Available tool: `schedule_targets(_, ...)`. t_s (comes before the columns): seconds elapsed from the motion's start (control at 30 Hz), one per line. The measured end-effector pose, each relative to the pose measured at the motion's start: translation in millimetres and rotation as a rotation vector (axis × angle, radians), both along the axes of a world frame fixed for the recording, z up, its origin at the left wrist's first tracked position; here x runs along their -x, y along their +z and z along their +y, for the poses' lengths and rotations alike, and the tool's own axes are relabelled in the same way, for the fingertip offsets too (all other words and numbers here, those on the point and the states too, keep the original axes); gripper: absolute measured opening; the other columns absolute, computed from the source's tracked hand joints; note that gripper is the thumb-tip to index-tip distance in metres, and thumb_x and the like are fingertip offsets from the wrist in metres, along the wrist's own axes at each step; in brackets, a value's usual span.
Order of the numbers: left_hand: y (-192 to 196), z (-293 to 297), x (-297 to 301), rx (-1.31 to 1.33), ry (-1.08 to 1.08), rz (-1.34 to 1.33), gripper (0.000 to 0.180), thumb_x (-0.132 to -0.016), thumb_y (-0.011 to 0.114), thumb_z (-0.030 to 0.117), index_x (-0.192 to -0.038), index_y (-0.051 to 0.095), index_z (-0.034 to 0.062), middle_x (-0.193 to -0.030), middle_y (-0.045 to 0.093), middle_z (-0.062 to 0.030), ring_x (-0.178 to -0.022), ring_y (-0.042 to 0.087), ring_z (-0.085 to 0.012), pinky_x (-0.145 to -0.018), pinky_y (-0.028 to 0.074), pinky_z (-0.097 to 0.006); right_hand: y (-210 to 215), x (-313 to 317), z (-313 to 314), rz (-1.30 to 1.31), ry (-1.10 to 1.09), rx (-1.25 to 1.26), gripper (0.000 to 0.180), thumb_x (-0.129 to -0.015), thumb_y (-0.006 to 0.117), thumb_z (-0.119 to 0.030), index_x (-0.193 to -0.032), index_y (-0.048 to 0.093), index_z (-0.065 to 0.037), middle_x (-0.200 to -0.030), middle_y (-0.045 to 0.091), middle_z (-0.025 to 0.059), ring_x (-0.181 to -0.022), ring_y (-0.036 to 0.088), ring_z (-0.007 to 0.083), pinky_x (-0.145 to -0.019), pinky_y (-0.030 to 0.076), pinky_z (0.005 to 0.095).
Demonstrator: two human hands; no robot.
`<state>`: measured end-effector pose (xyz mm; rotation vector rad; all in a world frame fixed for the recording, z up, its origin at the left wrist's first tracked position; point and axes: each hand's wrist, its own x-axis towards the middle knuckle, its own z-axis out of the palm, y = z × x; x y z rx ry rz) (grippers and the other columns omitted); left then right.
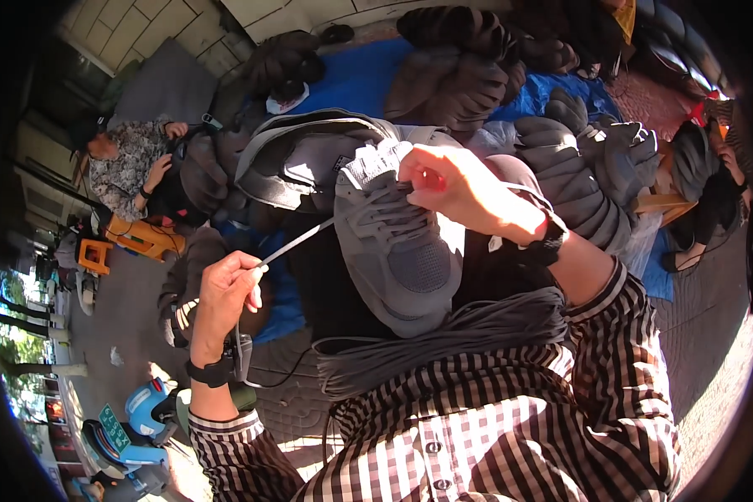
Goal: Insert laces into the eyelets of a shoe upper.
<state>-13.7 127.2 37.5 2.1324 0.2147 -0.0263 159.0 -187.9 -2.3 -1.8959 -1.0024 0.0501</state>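
Two hands work one grey shoe (397,251), which rests on the person's lap, toe toward the body, above a bundle of grey laces (443,339) lying across the checked shirt. The left hand (224,293) is closed in a pinch on the free end of a lace (305,238), drawn out taut to the left. The right hand (452,188) is curled shut at the shoe's tongue and eyelets, fingertips on the lacing; exactly what they pinch there is hidden.

My guess is that the shoe is light, with a soft mesh upper and a firmer sole, so it is best steadied by the sole or collar. Thin and limp, the lace likely needs a fingertip pinch near its tip.

No bench shows: the work sits on the lap, outdoors on brick paving in hard sun. Piles of grey shoes (577,167) lie on a blue tarp (356,79) beyond, and another person (130,163) sits at the left.
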Motion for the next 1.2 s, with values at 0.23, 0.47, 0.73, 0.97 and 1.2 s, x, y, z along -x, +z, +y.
schedule_targets(0.23,-10,5,-6,0.046,-0.035,-0.016,0.01,-0.093,0.056,0.009,-0.091,0.061,0.0,-0.066,0.06,-0.0022,-0.056,0.057,-0.0062,-0.052,0.046,-0.019,-22,-6,-44,0.002,-0.232,0.09,0.012,-0.082,0.064,-0.007,-0.092,0.059,-0.003,-0.076,0.059,0.003,-0.067,0.056,0.011,-0.064,0.046,0.0239)
schedule_targets(0.47,-21,-9,-23,0.036,-0.152,0.099,0.014,-0.084,0.054,0.002,-0.095,0.061,-0.0034,-0.077,0.065,-0.0062,-0.07,0.062,-0.0114,-0.067,0.05,-0.025,-41,-13,-65,0.119,-0.24,-0.016,0.008,-0.086,0.062,-0.006,-0.089,0.058,0.0,-0.076,0.055,0.0026,-0.065,0.05,0.0091,-0.061,0.043,0.0239)
schedule_targets(0.73,-9,-53,-53,0.127,-0.219,0.158,0.018,-0.088,0.059,0.009,-0.102,0.06,-0.0028,-0.082,0.066,-0.0087,-0.075,0.064,-0.0137,-0.071,0.051,-0.026,-12,-3,-44,-0.131,-0.207,0.008,0.01,-0.086,0.064,-0.011,-0.094,0.063,-0.006,-0.08,0.061,0.0036,-0.065,0.057,0.0152,-0.059,0.045,0.0255)
schedule_targets(0.97,4,-65,-70,0.134,-0.255,0.054,0.011,-0.088,0.055,0.006,-0.093,0.062,-0.0015,-0.073,0.065,-0.0064,-0.067,0.063,-0.0109,-0.063,0.049,-0.023,-10,-13,-15,-0.486,-0.026,-0.08,0.014,-0.077,0.067,-0.008,-0.089,0.059,-0.007,-0.081,0.053,0.0075,-0.075,0.054,0.0275,-0.067,0.045,0.0353)
schedule_targets(1.2,9,-52,-69,0.01,-0.261,0.096,0.011,-0.087,0.05,0.003,-0.089,0.06,-0.0003,-0.071,0.058,-0.0022,-0.059,0.054,-0.0079,-0.056,0.044,-0.023,-5,-16,-14,-0.398,-0.007,-0.039,0.012,-0.081,0.064,-0.006,-0.088,0.053,-0.007,-0.08,0.053,0.0091,-0.071,0.054,0.0259,-0.062,0.042,0.0339)
